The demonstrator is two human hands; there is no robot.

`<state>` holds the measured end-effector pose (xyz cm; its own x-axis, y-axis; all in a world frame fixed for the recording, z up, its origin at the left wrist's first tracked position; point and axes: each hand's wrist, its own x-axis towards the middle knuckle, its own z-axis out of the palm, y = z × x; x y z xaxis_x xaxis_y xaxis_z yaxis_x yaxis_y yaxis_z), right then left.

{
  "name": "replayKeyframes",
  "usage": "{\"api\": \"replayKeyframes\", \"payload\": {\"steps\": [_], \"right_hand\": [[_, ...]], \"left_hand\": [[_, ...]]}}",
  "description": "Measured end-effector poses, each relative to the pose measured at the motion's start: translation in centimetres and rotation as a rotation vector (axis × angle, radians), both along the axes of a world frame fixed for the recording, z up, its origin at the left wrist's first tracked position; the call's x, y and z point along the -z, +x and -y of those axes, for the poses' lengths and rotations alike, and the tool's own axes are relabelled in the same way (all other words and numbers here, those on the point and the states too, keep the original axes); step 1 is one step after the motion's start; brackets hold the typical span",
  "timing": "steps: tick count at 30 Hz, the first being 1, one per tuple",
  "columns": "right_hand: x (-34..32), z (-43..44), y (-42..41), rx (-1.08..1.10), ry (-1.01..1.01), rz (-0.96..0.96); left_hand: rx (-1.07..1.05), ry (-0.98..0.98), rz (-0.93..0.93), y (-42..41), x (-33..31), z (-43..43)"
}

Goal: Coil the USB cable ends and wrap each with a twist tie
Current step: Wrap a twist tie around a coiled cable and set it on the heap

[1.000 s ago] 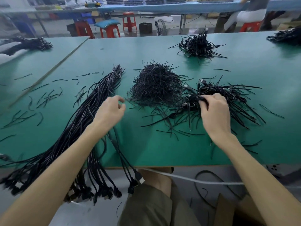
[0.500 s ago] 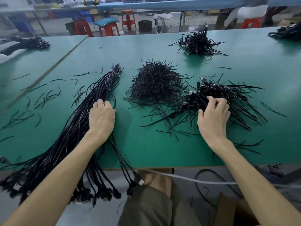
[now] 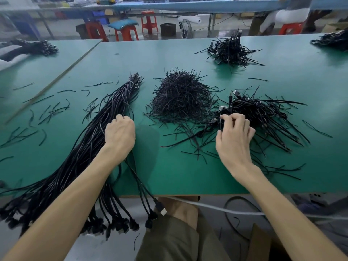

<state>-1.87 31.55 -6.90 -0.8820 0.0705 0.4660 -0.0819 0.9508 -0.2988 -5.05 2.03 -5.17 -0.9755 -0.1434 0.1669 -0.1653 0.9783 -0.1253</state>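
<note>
From the head view, my left hand (image 3: 120, 132) lies knuckles-up on the long bundle of black USB cables (image 3: 75, 157), fingers curled down into the smooth, glossy strands and gripping a few of them. The bundle runs diagonally across the matte green table mat (image 3: 188, 176); it is tied near its far, tapered end, and its blocky plug ends hang over the near edge. My right hand (image 3: 235, 140) is bent over the tangled heap of coiled black cables (image 3: 267, 113), with the fingertips touching the loops and the thumb beside a connector. The tangle hides whether I am actually pinching anything there. Between my hands, further back, sits a bristly domed mound of thin black twist ties (image 3: 180, 97), wiry and stiff, with stray ties (image 3: 50, 112) scattered flat over the mat to the left. A smaller spiky pile of black cables (image 3: 233, 49) sits near the far edge. Beyond the table stand red plastic stools (image 3: 148, 21), one of them topped with a teal cushion (image 3: 123, 24), on a grey floor. A white cord (image 3: 216, 208) trails below the table edge.
</note>
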Motion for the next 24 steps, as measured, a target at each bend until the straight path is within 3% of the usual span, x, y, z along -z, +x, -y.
{"api": "replayKeyframes", "payload": {"steps": [5, 13, 16, 21, 24], "right_hand": [[-0.1, 2.3, 0.8, -0.108, -0.002, 0.006], [-0.1, 8.1, 1.7, -0.428, -0.006, 0.046], [-0.3, 10.8, 1.6, -0.516, 0.002, 0.065], [-1.4, 15.2, 1.0, -0.694, -0.222, 0.229], [-1.8, 17.1, 0.5, -0.671, -0.354, 0.339]], "left_hand": [[0.061, 0.058, -0.092, 1.0, -0.6, -0.9], [0.07, 0.532, -0.017, 1.7, -1.9, -0.4], [0.09, 0.614, 0.015, 2.1, -1.9, 0.0], [0.149, 0.743, 0.073, 3.0, -1.4, 1.3], [0.166, 0.749, 0.032, 3.5, -1.0, 2.0]]}}
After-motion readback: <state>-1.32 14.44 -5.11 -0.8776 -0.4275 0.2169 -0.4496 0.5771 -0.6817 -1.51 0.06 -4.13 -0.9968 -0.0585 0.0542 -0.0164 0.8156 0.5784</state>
